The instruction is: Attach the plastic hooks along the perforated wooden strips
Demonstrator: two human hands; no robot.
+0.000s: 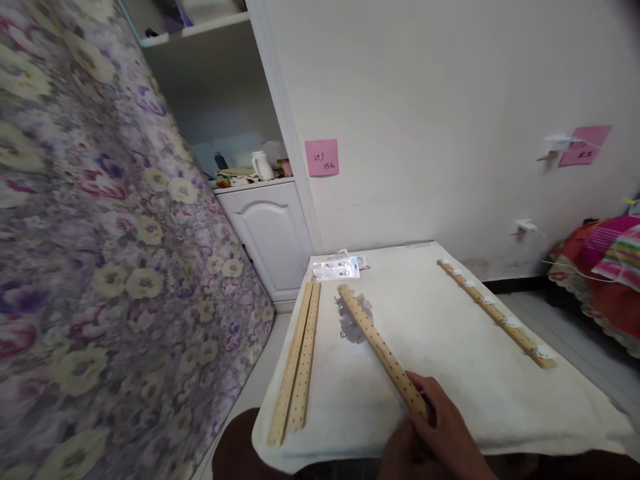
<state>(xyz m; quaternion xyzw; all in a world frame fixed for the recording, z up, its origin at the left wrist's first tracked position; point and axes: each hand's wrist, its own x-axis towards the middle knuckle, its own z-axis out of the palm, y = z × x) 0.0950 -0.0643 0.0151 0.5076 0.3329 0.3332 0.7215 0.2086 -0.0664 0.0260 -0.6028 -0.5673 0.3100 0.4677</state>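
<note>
A long wooden strip with rows of small holes (373, 337) slants over the table, its near end gripped by my right hand (440, 417), thumb on top. My left hand (400, 450) appears blurred at the bottom edge, close beside that end; its fingers are hidden, so I cannot tell whether it touches the strip. Under the strip's far part is a pile of small greyish, see-through pieces with metal bits (357, 323). Two more perforated strips (300, 363) lie side by side on the left. On the right, another strip (500, 317) carries several white round pieces.
A clear plastic package (335, 269) lies at the table's back left. The table (425, 293) has a pale cloth and stands near a white wall with a pink note (321, 158). A floral curtain (125, 267) hangs left; red bedding (605, 273) is at right.
</note>
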